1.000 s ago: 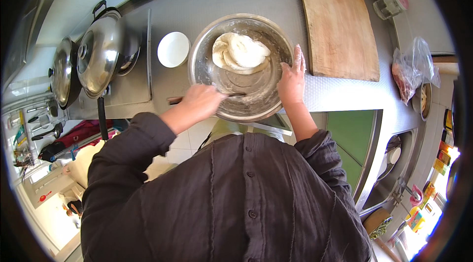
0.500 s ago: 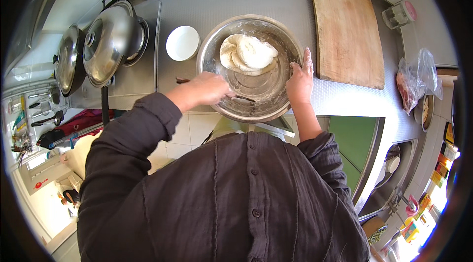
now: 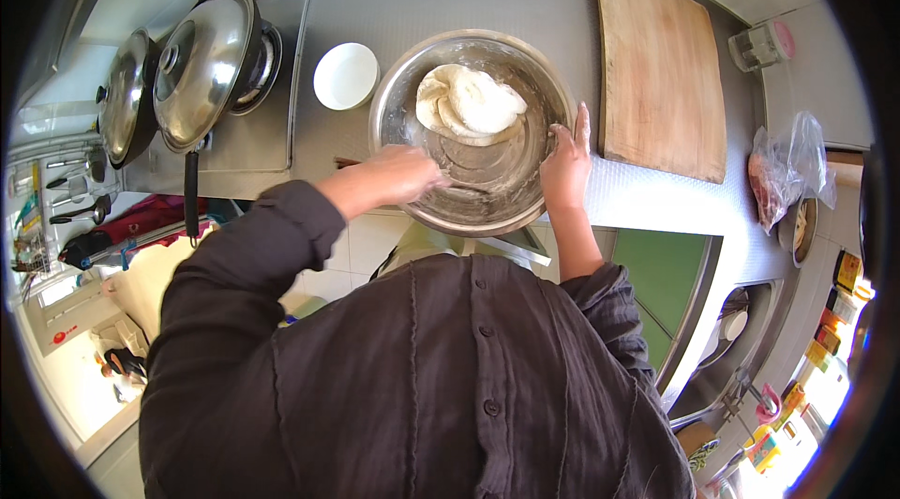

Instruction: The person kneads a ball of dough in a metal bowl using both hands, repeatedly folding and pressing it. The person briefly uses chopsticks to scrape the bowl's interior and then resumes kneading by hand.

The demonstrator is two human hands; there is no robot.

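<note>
A wide metal bowl point(image 3: 398, 49) stands at the counter's front edge. Inside it, toward the back, lies a pale, folded lump of dough point(image 3: 472, 105), and whitish residue coats the walls and bottom. My left hand point(image 3: 405, 175), slightly blurred, is closed round a thin dark brown stick-shaped utensil point(image 3: 346, 162) above the bowl's near left side. The utensil's other end reaches down to the bowl's bottom, in front of the dough; its exact kind is unclear. On the right, my flour-smeared right hand point(image 3: 566, 166) grips the rim, fingers along the outside.
Left of the bowl sits a small white bowl point(image 3: 346, 77). Lidded pans point(image 3: 202, 68) stand on the stove at far left. To the right lies a wooden cutting board point(image 3: 661, 77), with a jar point(image 3: 759, 46), a plastic bag point(image 3: 783, 171) and a sink point(image 3: 727, 349) beyond.
My left hand has shifted a little with the utensil, whose tip has drawn back leftward inside the bowl. My right hand keeps its grip on the rim. The view has shifted slightly.
</note>
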